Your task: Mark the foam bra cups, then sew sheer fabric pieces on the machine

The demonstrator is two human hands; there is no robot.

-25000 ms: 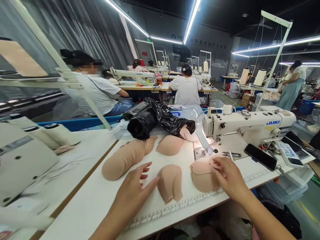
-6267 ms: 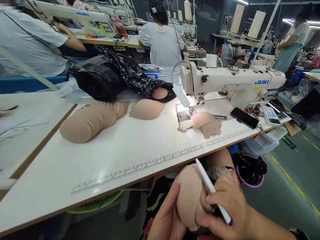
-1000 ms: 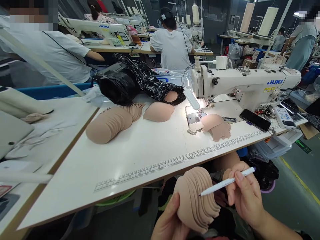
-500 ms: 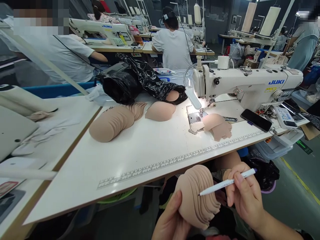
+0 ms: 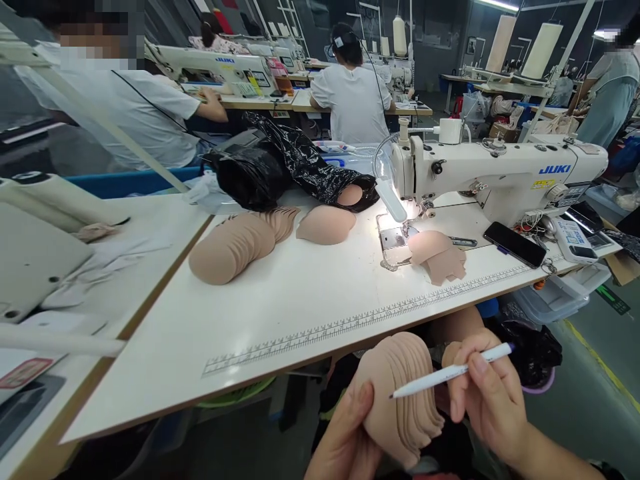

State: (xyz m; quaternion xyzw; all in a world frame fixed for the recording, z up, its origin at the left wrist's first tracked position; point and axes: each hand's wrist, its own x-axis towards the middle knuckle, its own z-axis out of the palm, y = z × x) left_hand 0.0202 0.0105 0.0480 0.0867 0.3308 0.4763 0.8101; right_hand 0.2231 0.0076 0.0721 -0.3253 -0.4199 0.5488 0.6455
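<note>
My left hand [image 5: 353,433] grips a fanned stack of beige bra cups [image 5: 400,393] below the table's front edge, thumb on the front cup. Between the fingers of my right hand [image 5: 487,393] is a white marker pen [image 5: 435,380], its dark tip pointing left, over the face of the front cup. Whether the tip touches the fabric I cannot tell. On the table, a longer row of bra cups [image 5: 215,257] lies at the left, and one cup [image 5: 326,225] sits apart from it. More beige pieces [image 5: 437,257] rest by the needle plate.
A white sewing machine [image 5: 500,167] with a lit lamp [image 5: 391,200] stands at the right. Near it lie a phone [image 5: 515,244] and small snips [image 5: 463,241]. Black plastic bags [image 5: 250,173] sit at the table's back. A printed ruler [image 5: 350,327] follows the front edge. Other people work beyond.
The pen's tip has shifted left and slightly down across the front cup. My left thumb has moved a little further onto the cup. The view has turned slightly left.
</note>
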